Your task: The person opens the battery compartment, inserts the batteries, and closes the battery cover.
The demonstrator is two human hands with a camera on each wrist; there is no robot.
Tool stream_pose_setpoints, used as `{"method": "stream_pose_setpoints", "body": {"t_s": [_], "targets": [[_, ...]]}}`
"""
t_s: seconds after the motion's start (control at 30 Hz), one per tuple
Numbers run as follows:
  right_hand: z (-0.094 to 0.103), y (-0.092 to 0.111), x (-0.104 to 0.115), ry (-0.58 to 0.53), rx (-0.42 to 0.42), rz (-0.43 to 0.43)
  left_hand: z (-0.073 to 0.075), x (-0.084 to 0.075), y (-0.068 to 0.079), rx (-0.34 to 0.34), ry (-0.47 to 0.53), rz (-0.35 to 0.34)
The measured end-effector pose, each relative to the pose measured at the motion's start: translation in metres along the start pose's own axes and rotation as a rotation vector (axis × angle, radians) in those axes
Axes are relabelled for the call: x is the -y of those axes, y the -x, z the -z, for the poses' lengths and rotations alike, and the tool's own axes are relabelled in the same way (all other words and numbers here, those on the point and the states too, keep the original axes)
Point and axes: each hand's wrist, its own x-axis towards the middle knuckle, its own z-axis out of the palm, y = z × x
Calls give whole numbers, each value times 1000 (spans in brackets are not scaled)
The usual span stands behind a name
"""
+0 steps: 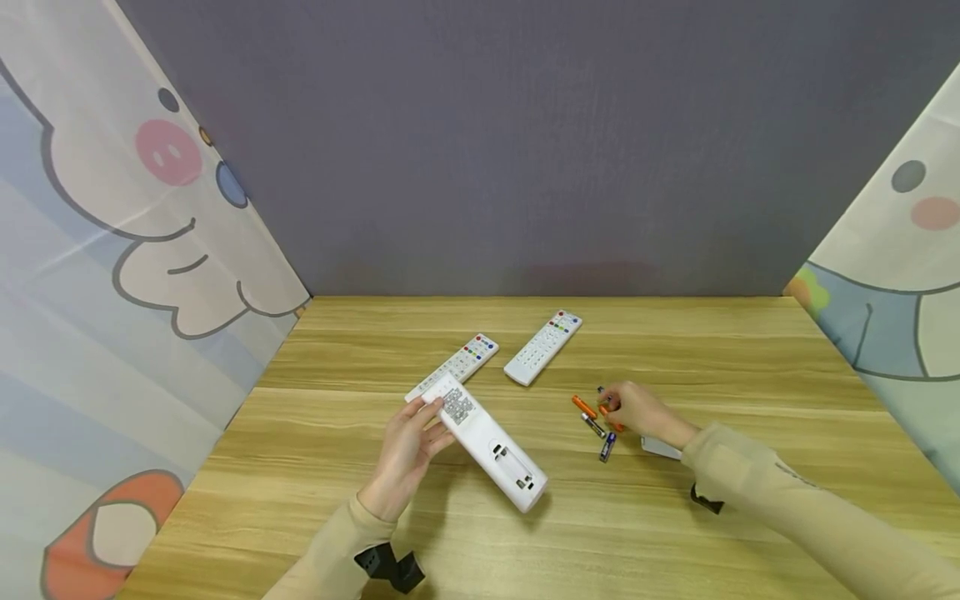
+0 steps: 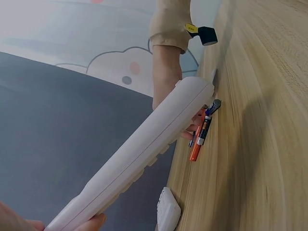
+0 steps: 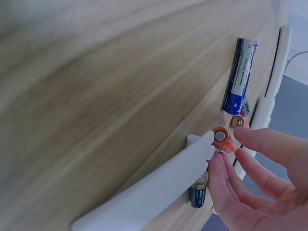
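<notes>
My left hand (image 1: 408, 454) grips one end of a white remote control (image 1: 480, 433), thumb on its back and fingers underneath. The remote is raised with its back up, showing a code label and an uncovered battery compartment with metal contacts. Seen edge-on in the left wrist view, the remote (image 2: 130, 149) slants across. My right hand (image 1: 637, 412) pinches an orange battery (image 3: 221, 137) at the table. Around those fingers lie another orange battery (image 1: 584, 407), a black-and-gold battery (image 1: 593, 426) and a blue battery (image 1: 607, 447). One more battery is partly hidden by the hand.
A white battery cover (image 1: 660, 447) lies partly under the right forearm. Two white remotes lie face up farther back: the left remote (image 1: 468, 354) is partly covered by the held one, and the right remote (image 1: 543, 347) is apart. A grey panel (image 1: 540, 167) stands behind the table.
</notes>
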Motion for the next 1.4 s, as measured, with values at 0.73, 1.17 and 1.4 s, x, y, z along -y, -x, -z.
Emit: {"method": "stream_pose_setpoints", "body": {"t_s": [0.73,1.17,1.4], "targets": [[-5,1,-4,15,-64,17,1,2,1,24,-4,-5],[-1,9,4,-131,-110,47,0,4,-2,24,18,7],[2,15,8,-208,-114,61,-1,4,-3,16,24,13]]}}
